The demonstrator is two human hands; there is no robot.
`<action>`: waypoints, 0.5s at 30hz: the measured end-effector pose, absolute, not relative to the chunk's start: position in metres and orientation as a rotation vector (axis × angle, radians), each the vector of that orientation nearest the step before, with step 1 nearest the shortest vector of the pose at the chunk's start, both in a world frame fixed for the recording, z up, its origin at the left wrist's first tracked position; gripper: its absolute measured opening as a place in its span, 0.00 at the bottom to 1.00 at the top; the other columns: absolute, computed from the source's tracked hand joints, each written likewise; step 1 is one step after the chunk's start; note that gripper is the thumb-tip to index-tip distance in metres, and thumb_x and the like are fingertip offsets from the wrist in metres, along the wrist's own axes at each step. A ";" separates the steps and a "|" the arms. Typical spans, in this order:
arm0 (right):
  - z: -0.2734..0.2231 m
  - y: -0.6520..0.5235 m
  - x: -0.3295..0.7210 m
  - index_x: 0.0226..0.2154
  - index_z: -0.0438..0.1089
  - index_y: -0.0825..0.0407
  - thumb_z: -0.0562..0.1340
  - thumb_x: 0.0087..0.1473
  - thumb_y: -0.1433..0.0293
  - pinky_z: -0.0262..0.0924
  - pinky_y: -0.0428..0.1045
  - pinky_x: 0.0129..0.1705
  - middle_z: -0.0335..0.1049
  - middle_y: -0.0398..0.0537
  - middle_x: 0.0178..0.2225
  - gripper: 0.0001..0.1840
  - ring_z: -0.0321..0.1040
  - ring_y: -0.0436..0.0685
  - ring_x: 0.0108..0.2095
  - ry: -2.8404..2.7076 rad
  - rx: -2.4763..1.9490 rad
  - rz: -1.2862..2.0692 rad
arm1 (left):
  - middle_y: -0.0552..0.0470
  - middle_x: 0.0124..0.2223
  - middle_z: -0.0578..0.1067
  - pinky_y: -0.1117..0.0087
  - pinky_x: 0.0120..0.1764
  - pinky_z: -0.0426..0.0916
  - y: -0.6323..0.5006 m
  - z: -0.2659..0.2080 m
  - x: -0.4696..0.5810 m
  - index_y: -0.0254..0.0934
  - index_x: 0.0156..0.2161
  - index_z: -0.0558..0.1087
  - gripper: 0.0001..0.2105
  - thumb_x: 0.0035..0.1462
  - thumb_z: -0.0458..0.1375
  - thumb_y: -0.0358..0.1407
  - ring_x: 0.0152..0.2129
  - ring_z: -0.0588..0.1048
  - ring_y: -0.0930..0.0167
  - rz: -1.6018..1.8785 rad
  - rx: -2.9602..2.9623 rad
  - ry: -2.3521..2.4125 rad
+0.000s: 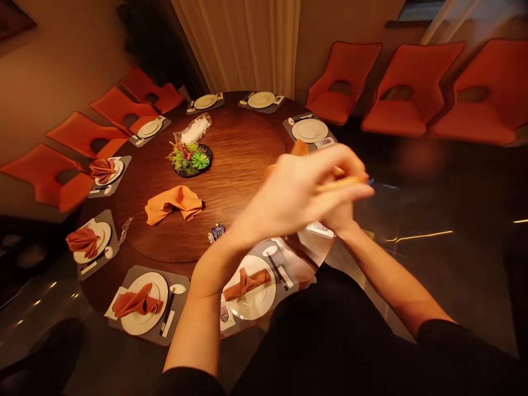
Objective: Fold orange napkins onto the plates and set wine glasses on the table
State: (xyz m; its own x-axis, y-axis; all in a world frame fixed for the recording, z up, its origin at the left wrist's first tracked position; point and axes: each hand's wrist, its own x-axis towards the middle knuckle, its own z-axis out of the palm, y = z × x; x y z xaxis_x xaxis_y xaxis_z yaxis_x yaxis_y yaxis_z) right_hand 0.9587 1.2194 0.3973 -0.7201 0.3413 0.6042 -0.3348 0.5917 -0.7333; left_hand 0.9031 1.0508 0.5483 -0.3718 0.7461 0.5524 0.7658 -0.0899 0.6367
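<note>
Both my hands are raised over the near right side of the round table, closed around an orange cloth napkin (301, 148). My left hand (295, 187) crosses in front, and its fingers pinch a rolled part of the cloth. Behind it, my right hand (341, 215) grips the same napkin, its fingers mostly hidden and slightly blurred. Below the hands lies a white plate (247, 312) with a knotted, folded napkin (249, 282) on it. Black chopsticks (279, 273) and a white spoon (270, 251) rest beside that plate.
The dark wooden table (235, 154) bears a loose orange napkin (173, 204), a plant centrepiece (190, 159) and a wrapped stack of white pieces (193, 129). More place settings ring the edge, some with folded napkins (140, 301). Orange chairs (344, 82) stand around.
</note>
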 end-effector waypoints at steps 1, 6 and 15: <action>0.415 1.236 0.979 0.46 0.76 0.47 0.66 0.66 0.53 0.72 0.58 0.47 0.78 0.54 0.43 0.16 0.75 0.62 0.44 -2.033 0.034 1.027 | 0.54 0.35 0.82 0.71 0.34 0.74 1.057 0.556 0.926 0.39 0.42 0.79 0.07 0.71 0.64 0.40 0.27 0.79 0.74 -1.409 -1.793 -2.098; 0.455 1.329 1.074 0.44 0.78 0.45 0.73 0.61 0.63 0.57 0.50 0.30 0.68 0.40 0.27 0.09 0.61 0.52 0.25 -2.261 0.146 0.891 | 0.55 0.33 0.80 0.71 0.38 0.74 1.067 0.567 0.957 0.39 0.46 0.80 0.04 0.70 0.65 0.36 0.28 0.79 0.72 -1.034 -1.694 -2.173; 0.415 1.467 1.146 0.39 0.73 0.52 0.58 0.72 0.45 0.64 0.49 0.44 0.71 0.48 0.38 0.28 0.66 0.54 0.38 -2.569 0.882 2.047 | 0.50 0.41 0.81 0.75 0.37 0.74 1.209 0.543 0.984 0.43 0.49 0.83 0.12 0.73 0.57 0.29 0.34 0.81 0.73 -1.024 -2.034 -2.191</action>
